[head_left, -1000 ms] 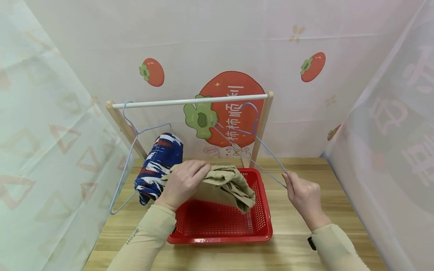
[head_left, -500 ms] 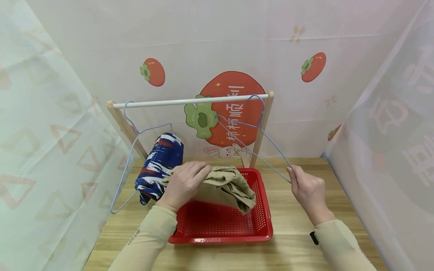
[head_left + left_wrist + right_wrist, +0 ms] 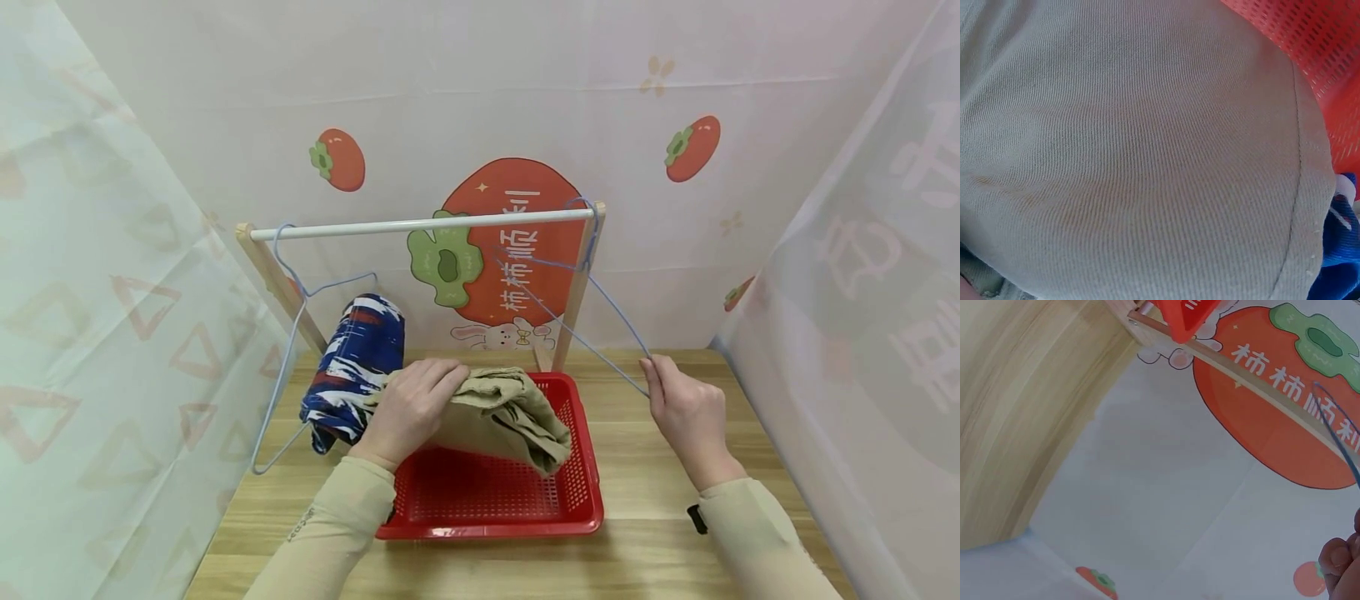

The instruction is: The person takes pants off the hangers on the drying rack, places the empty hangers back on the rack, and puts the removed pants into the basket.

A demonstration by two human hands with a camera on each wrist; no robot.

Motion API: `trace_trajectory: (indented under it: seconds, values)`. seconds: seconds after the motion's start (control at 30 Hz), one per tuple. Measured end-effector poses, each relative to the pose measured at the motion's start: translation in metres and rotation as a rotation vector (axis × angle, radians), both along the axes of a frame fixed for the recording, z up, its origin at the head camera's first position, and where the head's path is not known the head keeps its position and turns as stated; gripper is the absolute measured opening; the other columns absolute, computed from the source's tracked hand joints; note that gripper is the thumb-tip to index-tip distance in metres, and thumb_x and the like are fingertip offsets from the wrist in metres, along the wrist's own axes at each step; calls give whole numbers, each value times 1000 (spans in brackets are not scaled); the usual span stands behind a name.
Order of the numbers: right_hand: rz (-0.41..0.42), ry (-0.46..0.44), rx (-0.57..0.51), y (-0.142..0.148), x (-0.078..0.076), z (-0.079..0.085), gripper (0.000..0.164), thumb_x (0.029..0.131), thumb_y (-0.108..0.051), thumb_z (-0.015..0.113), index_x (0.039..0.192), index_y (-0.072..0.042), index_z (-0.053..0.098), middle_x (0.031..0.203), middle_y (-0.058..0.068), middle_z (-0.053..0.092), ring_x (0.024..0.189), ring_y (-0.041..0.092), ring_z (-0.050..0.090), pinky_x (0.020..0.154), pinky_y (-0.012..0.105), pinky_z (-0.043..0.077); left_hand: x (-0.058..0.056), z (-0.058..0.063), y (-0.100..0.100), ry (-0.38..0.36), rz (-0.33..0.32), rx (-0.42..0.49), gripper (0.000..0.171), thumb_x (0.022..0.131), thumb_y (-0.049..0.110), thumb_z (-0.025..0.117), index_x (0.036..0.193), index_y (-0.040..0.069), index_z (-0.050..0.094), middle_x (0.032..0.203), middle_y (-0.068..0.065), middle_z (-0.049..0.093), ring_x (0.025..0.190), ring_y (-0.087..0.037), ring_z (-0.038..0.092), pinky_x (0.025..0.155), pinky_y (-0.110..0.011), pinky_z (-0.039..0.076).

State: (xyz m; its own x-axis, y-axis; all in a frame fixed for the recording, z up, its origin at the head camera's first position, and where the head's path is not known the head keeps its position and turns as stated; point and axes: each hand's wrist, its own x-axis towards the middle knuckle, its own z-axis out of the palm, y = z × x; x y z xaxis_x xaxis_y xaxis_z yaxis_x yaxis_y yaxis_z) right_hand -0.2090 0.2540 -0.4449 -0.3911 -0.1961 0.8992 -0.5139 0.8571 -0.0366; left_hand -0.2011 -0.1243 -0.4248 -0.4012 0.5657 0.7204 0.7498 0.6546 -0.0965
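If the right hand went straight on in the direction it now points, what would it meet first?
Past the blue wire hanger that the right hand grips, likely the clothes rack's right wooden post, near its top, though depth is unclear.

Booth [image 3: 847,333]: screened-off tabletop set, more staged laundry corner than lived-in room
Back sheet [image 3: 480,92]: 12 o'clock, printed with red fruit and a rabbit
Side sheets [image 3: 112,333]: 9 and 3 o'clock, prints faint, seemingly matching cloth
Tabletop [image 3: 637,558]: wood-grain, spreading to 6 o'clock
Clothes rack [image 3: 420,225]: wooden-posted, toward 11 o'clock, before the back sheet
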Motion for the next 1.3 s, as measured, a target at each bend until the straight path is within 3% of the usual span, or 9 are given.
trace_trajectory:
  seconds: [0.37, 0.57, 0.7, 0.8, 0.87, 0.97, 1.1, 1.2, 1.3]
  values:
    - [-41, -122, -13, 8, 2, -8, 55, 106, -46, 46, 97, 4, 67, 73, 18, 72, 47, 31, 63, 36, 45, 45, 0, -1, 1, -65, 34, 49, 27, 96, -4, 59, 118, 8, 69, 113, -4, 71, 102, -20, 69, 91, -37, 59]
    - [-71, -56, -45, 6, 6, -9, 58, 104, -50, 51, 115, 5, 64, 84, 20, 62, 68, 35, 57, 48, 45, 46, 1, -2, 1, -72, 37, 66, 31, 90, -7, 66, 118, 7, 68, 112, -4, 71, 101, -21, 70, 91, -39, 59]
    - [58, 55, -13, -5, 9, -11, 54, 105, -46, 52, 121, 5, 59, 95, 23, 58, 78, 38, 54, 58, 46, 48, 1, -1, 0, -75, 39, 74, 30, 91, -7, 66, 118, 7, 68, 113, -5, 71, 102, -22, 70, 91, -39, 59]
    - [199, 40, 66, -15, 15, -17, 58, 105, -49, 52, 123, 5, 60, 99, 21, 61, 84, 36, 59, 68, 46, 53, 1, 0, 0, -73, 32, 81, 29, 91, -5, 66, 117, 6, 68, 112, -5, 72, 102, -22, 70, 91, -39, 59]
    - [276, -60, 126, -23, 19, -22, 68, 104, -55, 49, 130, 6, 58, 110, 21, 63, 94, 36, 62, 77, 47, 55, 0, 1, 0, -72, 24, 87, 29, 91, -6, 64, 117, 6, 68, 112, -5, 72, 101, -22, 70, 91, -39, 59]
    - [345, -308, 194, -34, 26, -32, 91, 96, -69, 50, 149, 5, 43, 134, 22, 56, 117, 36, 58, 94, 51, 53, 0, 1, 1, -73, 21, 97, 27, 92, -6, 63, 117, 5, 67, 111, -5, 71, 100, -22, 70, 90, -39, 59]
    - [353, -605, 253, -47, 33, -46, 126, 76, -71, 74, 162, 1, 15, 161, 20, 32, 142, 38, 40, 112, 56, 41, -1, 1, 3, -89, 24, 115, 26, 92, -5, 65, 116, 5, 64, 111, -6, 71, 100, -23, 69, 91, -40, 59]
    - [335, -664, 281, -55, 35, -56, 141, 64, -60, 89, 162, 2, 9, 167, 19, 20, 148, 41, 31, 116, 58, 35, -1, 2, 4, -112, 19, 135, 28, 91, -5, 67, 118, 4, 63, 112, -8, 70, 101, -24, 69, 92, -40, 59]
    - [311, -660, 243, -60, 32, -62, 141, 61, -49, 96, 162, 1, 11, 167, 19, 22, 148, 42, 33, 116, 59, 35, -2, 4, 6, -136, 0, 157, 29, 91, -6, 68, 118, 2, 62, 111, -9, 70, 103, -24, 69, 92, -40, 59]
